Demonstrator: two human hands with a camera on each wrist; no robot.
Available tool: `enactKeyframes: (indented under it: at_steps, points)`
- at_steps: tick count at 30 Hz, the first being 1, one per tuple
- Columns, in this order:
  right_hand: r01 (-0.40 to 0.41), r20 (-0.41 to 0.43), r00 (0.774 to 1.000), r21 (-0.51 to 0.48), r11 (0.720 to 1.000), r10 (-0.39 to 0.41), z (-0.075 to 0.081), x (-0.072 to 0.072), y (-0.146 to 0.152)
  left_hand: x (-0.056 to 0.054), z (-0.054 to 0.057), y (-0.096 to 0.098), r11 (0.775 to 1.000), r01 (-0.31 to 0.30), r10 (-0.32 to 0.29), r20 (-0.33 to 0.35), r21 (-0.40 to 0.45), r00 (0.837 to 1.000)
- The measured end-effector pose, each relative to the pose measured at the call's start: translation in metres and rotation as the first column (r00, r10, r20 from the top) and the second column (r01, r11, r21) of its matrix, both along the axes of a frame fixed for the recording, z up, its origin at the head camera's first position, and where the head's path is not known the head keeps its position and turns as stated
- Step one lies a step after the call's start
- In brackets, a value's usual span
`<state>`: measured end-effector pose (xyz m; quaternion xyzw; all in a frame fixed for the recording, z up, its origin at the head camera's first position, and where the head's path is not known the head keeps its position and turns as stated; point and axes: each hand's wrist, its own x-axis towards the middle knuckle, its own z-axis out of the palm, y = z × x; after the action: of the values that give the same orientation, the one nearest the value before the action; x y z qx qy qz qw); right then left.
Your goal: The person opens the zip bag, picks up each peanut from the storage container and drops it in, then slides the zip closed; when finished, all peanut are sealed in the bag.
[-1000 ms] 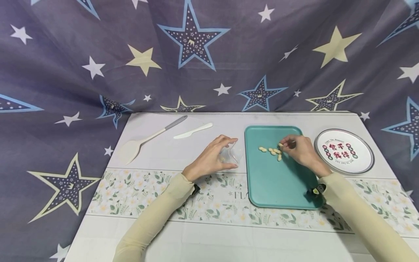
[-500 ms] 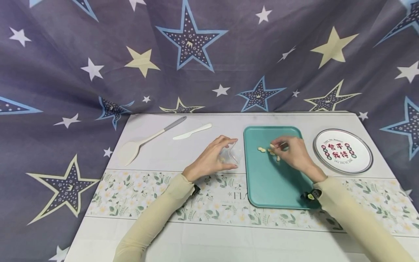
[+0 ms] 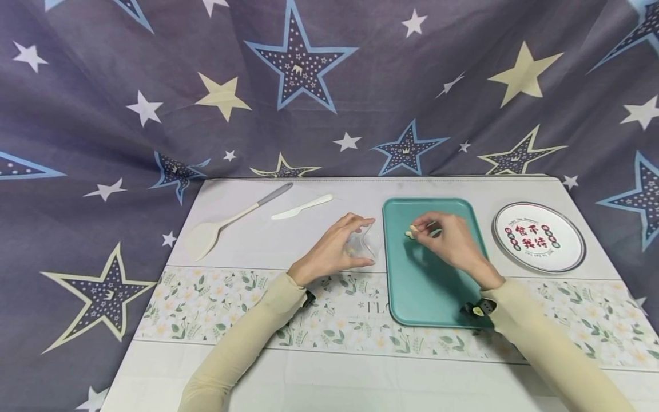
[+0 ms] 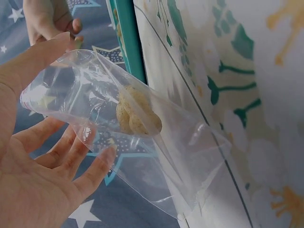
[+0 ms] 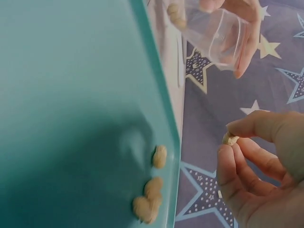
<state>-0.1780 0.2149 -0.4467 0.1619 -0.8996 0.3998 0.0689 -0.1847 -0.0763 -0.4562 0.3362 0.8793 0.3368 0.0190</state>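
Observation:
Pinched between the thumb and fingertips of my right hand [image 3: 450, 243] is a peanut [image 5: 230, 139], held over the teal tray [image 3: 432, 300]. Several peanuts [image 5: 160, 156] lie on the tray in the right wrist view; in the head view the hand hides most of them. My left hand [image 3: 326, 252] holds a clear plastic bag [image 4: 185, 156] beside the tray's left edge. Thumb above and fingers below spread the bag's mouth, which faces the tray. Inside the bag sits a peanut clump [image 4: 135, 111], seen through the film.
A round white plate [image 3: 540, 257] with red lettering stands right of the tray. A white knife [image 3: 302, 207] and a cream spoon [image 3: 206, 236] with grey handle lie at the back left. A star-patterned curtain [image 3: 329, 137] hangs behind the table.
My right hand has moved left across the tray towards the bag, carrying the pinched peanut past the others. The left hand and bag have stayed in place.

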Motion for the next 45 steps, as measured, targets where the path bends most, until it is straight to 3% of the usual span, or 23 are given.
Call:
enactKeyframes:
  at_steps: [8, 22, 36, 45]
  points:
    - [-0.052, 0.054, 0.997, -0.040, 0.998, 0.054, 0.006, 0.004, -0.021, 0.001, 0.000, 0.001, 1.000, 0.013, -0.013, 0.005, 0.010, 1.000]
    - [-0.159, 0.077, 0.984, -0.061, 0.985, 0.163, 0.017, 0.014, -0.055, 0.001, 0.001, 0.005, 0.999, 0.029, -0.029, 0.000, 0.038, 1.000]
    - [-0.242, 0.082, 0.966, -0.031, 0.970, 0.244, 0.013, 0.018, -0.061, 0.003, 0.003, 0.002, 0.999, 0.028, -0.027, -0.008, 0.047, 1.000]
    - [-0.227, 0.096, 0.968, -0.052, 0.973, 0.231, 0.014, 0.019, -0.059, 0.003, 0.003, 0.000, 0.999, 0.021, -0.021, -0.022, 0.042, 1.000]
